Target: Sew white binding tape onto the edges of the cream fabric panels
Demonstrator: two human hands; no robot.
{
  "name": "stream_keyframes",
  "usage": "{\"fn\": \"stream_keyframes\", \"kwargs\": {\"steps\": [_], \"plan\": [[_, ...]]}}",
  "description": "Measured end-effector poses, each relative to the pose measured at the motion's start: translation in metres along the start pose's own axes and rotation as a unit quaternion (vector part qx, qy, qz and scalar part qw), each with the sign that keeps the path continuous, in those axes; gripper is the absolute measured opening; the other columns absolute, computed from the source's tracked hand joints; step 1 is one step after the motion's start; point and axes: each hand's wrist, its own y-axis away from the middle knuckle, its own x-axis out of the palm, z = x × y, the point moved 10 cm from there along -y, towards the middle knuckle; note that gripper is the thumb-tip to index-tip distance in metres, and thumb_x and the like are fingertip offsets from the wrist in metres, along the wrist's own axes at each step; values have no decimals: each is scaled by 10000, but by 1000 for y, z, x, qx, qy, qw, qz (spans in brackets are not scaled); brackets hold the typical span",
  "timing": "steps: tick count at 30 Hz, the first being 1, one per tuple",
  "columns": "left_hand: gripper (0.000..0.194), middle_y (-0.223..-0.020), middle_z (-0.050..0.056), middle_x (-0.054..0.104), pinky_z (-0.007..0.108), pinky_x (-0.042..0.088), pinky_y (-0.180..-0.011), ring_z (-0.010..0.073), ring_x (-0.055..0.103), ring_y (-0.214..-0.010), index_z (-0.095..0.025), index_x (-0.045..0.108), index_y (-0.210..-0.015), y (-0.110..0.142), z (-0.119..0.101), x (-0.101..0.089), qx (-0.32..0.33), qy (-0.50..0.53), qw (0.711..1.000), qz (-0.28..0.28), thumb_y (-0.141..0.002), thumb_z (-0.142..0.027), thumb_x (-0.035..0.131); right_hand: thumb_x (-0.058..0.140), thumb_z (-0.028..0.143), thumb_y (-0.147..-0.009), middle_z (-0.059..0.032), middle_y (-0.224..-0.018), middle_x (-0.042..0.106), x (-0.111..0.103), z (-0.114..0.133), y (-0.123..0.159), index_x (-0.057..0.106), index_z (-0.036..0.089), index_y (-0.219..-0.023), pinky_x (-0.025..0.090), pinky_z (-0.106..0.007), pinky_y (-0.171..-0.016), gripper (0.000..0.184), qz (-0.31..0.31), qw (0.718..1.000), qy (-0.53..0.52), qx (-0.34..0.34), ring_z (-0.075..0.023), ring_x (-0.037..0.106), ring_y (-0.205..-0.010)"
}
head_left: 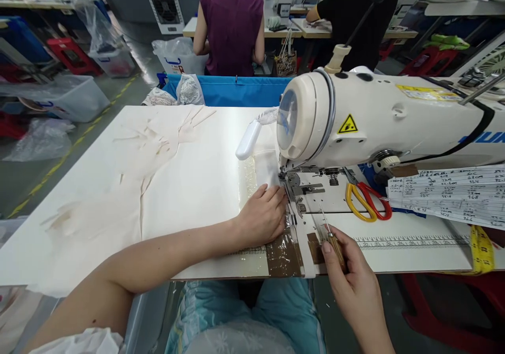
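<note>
My left hand (263,214) lies palm down beside the needle area of a white sewing machine (379,117), its fingers stretched out and holding nothing I can see. White cloth (267,167) lies just beyond its fingertips, by the presser foot. A narrow white strip (304,243) runs from the machine plate to the table's front edge, between my hands. To the right of the strip, my right hand (351,275) is closed around the wooden handle of an awl (334,246). The awl's thin metal point is directed up and away from me.
Scissors (369,201) with red and yellow handles lie beneath the machine arm. Handwritten paper sheets (450,193) and a yellow tape measure (482,249) are at the right. Thin pale fabric pieces (98,233) spread over the table's left side. Two people (232,28) work beyond the table.
</note>
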Motion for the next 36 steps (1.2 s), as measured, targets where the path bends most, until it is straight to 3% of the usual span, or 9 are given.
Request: {"fn": "stream_keyframes", "kwargs": {"steps": [3,6,10,14,20,28,36], "plan": [[504,-1387,221,534,448,350,-1090,317,486,-1276,10,528,-1329,-2,4,1,-3,-1,1000,-12,-974,-320,387,489,436,-970,-85,-1055,732,4,7,2,567,219,-1322,561,-255,-663,421,-1,1000,-8,-29,-207,705,-923],[494,-1384,212,532,436,370,-1069,312,476,-1280,5,519,-1332,-4,10,3,-10,7,1000,-17,-974,-307,383,488,368,-981,-95,-1141,701,11,25,1,618,225,-1209,559,-275,-770,299,6,994,-10,-109,-207,678,-1026],[457,-1301,196,560,407,446,-964,302,512,-1172,0,538,-1285,-8,19,4,-23,28,999,-8,-941,-284,440,472,237,-985,-66,-925,676,28,59,-1,614,211,-1145,539,-262,-691,216,35,972,-4,-232,-175,676,-837],[430,-1242,188,576,382,471,-914,287,532,-1090,5,557,-1250,-11,24,5,-31,43,999,-4,-919,-253,466,445,194,-988,-58,-844,673,45,85,-3,621,172,-1103,489,-237,-576,211,21,942,86,-325,-152,657,-699],[385,-1244,193,584,397,482,-904,289,544,-1105,-23,571,-1239,-11,24,5,-23,53,998,-20,-920,-201,449,389,227,-1005,-51,-853,691,67,85,-11,639,135,-1151,407,-235,-445,304,11,911,232,-340,-125,593,-529],[404,-1257,195,575,398,481,-904,291,538,-1107,-5,561,-1255,-11,26,7,-36,56,998,-16,-927,-211,449,385,214,-995,-51,-855,696,73,86,-12,657,144,-1126,360,-243,-429,309,-2,892,301,-338,-125,588,-517],[433,-1295,160,578,404,437,-976,285,517,-1175,-45,556,-1305,-11,38,10,-51,57,997,-12,-932,-228,435,464,152,-939,-96,-922,736,86,88,-14,622,144,-1233,354,-277,-446,334,-6,862,401,-310,-159,659,-575]]}}
